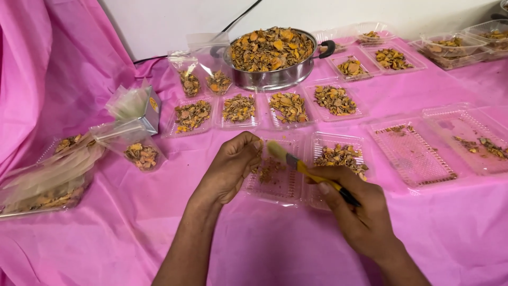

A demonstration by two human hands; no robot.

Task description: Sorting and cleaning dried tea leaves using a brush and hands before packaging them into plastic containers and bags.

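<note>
A pink cloth [254,249] covers the whole table and is draped up on the left, with a pale wall [174,21] behind it. Near the back stands a steel pan [275,77] heaped with dried orange-brown chips, a black handle at its right side. Clear plastic trays [288,108] filled with the same chips lie in a row in front of the pan, and more trays run along the back right edge. At the far right lies an opened, nearly empty hinged tray [418,156] with only crumbs in it. On the left sit clear pouches [140,153] with chips inside, beside a stack of flat bags.

Just in front of the person lies an open clamshell tray [283,185]: its right half is full of chips, its left half holds only a scatter of crumbs. The left hand [230,169] hovers over that left half, fingers curled and pinched together on what appears to be a small chip, too small to be sure. The right hand [360,217] grips the yellow-and-black handle of a small brush [288,159], whose pale bristles point up and left, just beside the left fingertips and above the crumbed half of the tray.
</note>
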